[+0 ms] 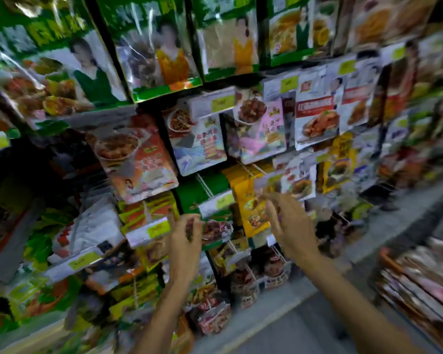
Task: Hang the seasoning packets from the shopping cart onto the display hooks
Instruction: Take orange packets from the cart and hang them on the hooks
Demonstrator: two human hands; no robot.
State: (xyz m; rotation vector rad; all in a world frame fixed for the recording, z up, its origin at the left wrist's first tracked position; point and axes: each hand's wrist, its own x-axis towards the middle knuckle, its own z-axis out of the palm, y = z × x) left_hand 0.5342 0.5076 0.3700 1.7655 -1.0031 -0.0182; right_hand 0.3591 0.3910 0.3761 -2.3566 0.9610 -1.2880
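The frame is blurred by motion. My left hand (186, 237) is raised in front of the display wall with its fingers loosely curled, next to a packet with a dark food picture (216, 231) hanging on a hook. Whether it touches that packet is unclear. My right hand (289, 221) is up beside a yellow seasoning packet (251, 213) on a hook, fingers spread and relaxed. Neither hand plainly holds a packet. A bare wire hook (205, 186) sticks out above, in front of green packets.
Rows of hanging seasoning packets (315, 121) with yellow-green price tags (223, 103) fill the wall. Large green bags (154, 52) hang along the top. Stacked packets in what looks like the cart (420, 279) lie at the lower right. Grey floor (304, 325) runs below the display.
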